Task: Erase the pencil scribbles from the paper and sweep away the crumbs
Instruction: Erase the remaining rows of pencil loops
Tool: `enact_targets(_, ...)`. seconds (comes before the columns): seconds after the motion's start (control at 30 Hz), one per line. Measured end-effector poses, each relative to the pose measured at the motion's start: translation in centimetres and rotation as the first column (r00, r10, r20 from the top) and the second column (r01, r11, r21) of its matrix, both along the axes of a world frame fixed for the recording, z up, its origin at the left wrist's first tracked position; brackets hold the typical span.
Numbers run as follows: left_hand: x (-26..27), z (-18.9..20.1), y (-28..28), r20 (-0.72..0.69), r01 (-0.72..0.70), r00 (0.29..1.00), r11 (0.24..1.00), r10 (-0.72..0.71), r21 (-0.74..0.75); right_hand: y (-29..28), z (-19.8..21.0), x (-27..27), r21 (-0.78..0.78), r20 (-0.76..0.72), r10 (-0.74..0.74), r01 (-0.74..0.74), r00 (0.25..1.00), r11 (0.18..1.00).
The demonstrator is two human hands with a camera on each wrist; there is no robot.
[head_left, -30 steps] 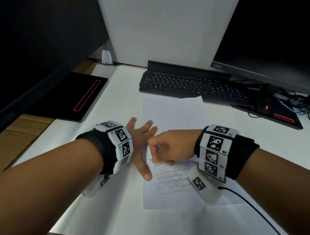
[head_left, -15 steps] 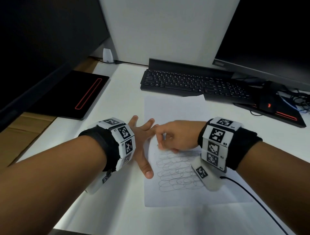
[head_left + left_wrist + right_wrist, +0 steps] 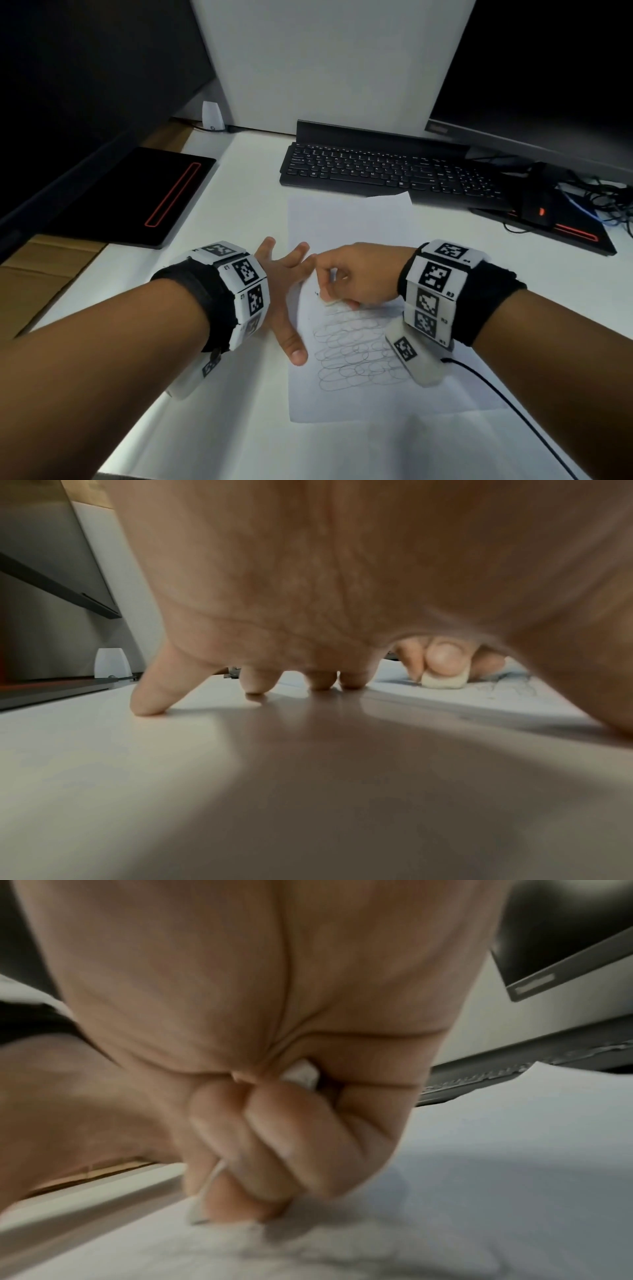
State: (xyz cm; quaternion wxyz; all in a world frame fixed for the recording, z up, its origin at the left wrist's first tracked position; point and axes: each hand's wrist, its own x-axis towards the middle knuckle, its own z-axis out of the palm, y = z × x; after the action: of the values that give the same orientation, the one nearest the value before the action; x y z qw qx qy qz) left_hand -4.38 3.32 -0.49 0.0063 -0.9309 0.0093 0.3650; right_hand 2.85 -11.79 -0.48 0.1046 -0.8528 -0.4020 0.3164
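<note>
A white sheet of paper (image 3: 346, 222) lies on the desk with looping pencil scribbles (image 3: 356, 353) on its near half. My right hand (image 3: 346, 281) grips a small white eraser (image 3: 329, 301) and presses it on the paper at the top edge of the scribbles. The eraser (image 3: 443, 681) also shows under the thumb in the left wrist view. My left hand (image 3: 284, 274) lies flat with fingers spread, its fingertips (image 3: 150, 707) on the desk and its thumb on the paper's left edge. A few dark crumbs lie by the eraser.
A black keyboard (image 3: 387, 169) sits just beyond the paper. Behind it on the right stands a monitor (image 3: 548, 68), with a black mouse (image 3: 539, 202) and cables. A black pad with a red line (image 3: 144, 198) lies at the left. A cable (image 3: 513, 411) trails from my right wrist.
My right hand rubbed the eraser away from me, then back toward me at the top of the scribbles. The left hand stayed flat in place.
</note>
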Motion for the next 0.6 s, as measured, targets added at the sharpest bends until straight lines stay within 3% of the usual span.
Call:
enact_targets(0.1, 0.0, 0.3, -0.3, -0.002, 0.028, 1.000, 0.999, -0.028, 0.038, -0.1, -0.2, -1.0, -0.029, -0.088, 0.070, -0.073, 0.994, 0.997)
enact_targets(0.17, 0.1, 0.2, -0.3, 0.006, 0.032, 0.999, 0.999, -0.032, 0.038, -0.4, 0.0, -0.8, -0.019, -0.141, 0.029, -0.032, 0.990, 0.999)
enact_targets(0.27, 0.3, -0.3, 0.2, -0.003, 0.008, 1.000, 1.000, -0.008, 0.020, -0.4, 0.3, 0.4, 0.025, -0.030, -0.042, 0.043, 0.999, 0.999)
enact_targets(0.37, 0.2, -0.1, 0.1, -0.008, 0.010, 1.000, 1.000, -0.010, 0.023, -0.3, -0.1, -0.4, -0.042, -0.085, 0.054, -0.058, 0.995, 0.997)
enact_targets(0.43, 0.0, 0.2, -0.2, -0.006, 0.019, 1.000, 0.999, -0.018, 0.033, -0.4, 0.1, -0.3, -0.065, -0.155, 0.039, -0.050, 0.987, 0.997)
enact_targets(0.53, -0.1, 0.5, -0.5, 0.002, 0.026, 1.000, 0.999, -0.026, 0.034, -0.5, 0.5, 0.8, -0.032, -0.054, -0.021, 0.019, 0.998, 0.999)
enact_targets(0.6, -0.1, 0.6, -0.5, 0.009, 0.019, 1.000, 1.000, -0.020, 0.021, -0.4, 0.2, 0.5, -0.033, -0.042, 0.017, -0.019, 0.999, 0.999)
